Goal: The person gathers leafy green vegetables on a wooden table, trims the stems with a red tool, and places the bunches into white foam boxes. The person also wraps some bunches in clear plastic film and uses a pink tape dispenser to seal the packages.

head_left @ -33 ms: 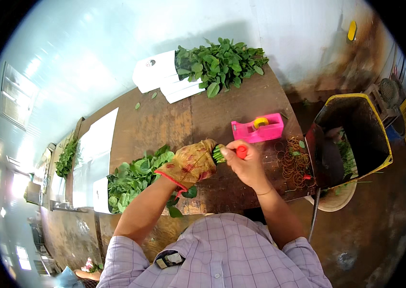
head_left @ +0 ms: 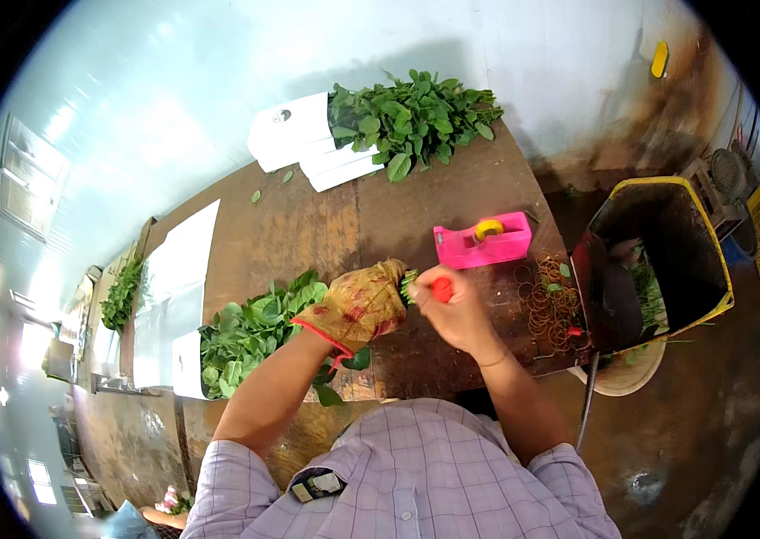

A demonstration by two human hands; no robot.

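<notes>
A bunch of leafy green stems [head_left: 258, 328] lies across the near part of the table, its left end inside a white paper wrap [head_left: 188, 364]. My left hand [head_left: 360, 303], in a stained yellow-brown glove with a red cuff, is closed around the stems near their cut ends. Those ends [head_left: 409, 286] poke out just right of the glove. Bare, my right hand [head_left: 459, 316] is curled around a small red object [head_left: 442, 288] right beside the stem ends. Fingers hide most of that object, so its kind does not show.
A pink tape dispenser [head_left: 501, 244] and a heap of rubber bands [head_left: 549, 296] lie to the right. Paper-wrapped leafy bunches [head_left: 416, 121] rest at the back. White sheets [head_left: 177, 269] cover the table's left. A yellow-rimmed bin [head_left: 723, 305] stands off the right edge.
My right hand has shifted slightly left and down with the red object, which now shows less between the fingers. My left hand keeps its hold on the stems.
</notes>
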